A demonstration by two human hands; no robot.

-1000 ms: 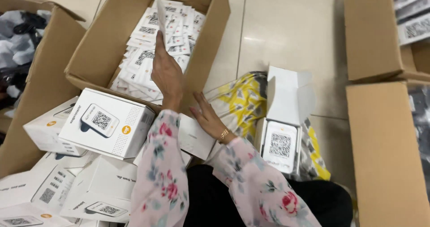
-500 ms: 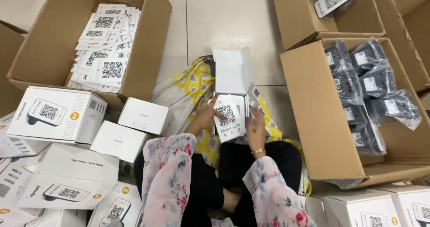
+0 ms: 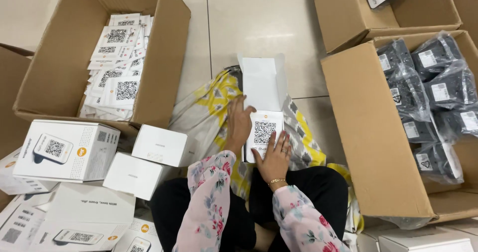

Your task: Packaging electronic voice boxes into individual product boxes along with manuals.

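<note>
Head view: the left hand [image 3: 239, 125] and right hand [image 3: 274, 155] press, fingers spread flat and gripping nothing, on a white card with a square code [image 3: 264, 131] lying in the open white box [image 3: 263, 90] on the patterned cloth [image 3: 209, 105] over the lap. Judged: seat the card squarely before folding the lid. Left, closed white boxes [image 3: 160, 145]; beyond, a carton of coded leaflets [image 3: 117, 68]. Right, a carton of black bagged items [image 3: 428, 90].

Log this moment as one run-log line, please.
left hand: on open white box, left edge | right hand: flat on white card at box mouth | beside: carton of cards, carton of bagged black units
</note>
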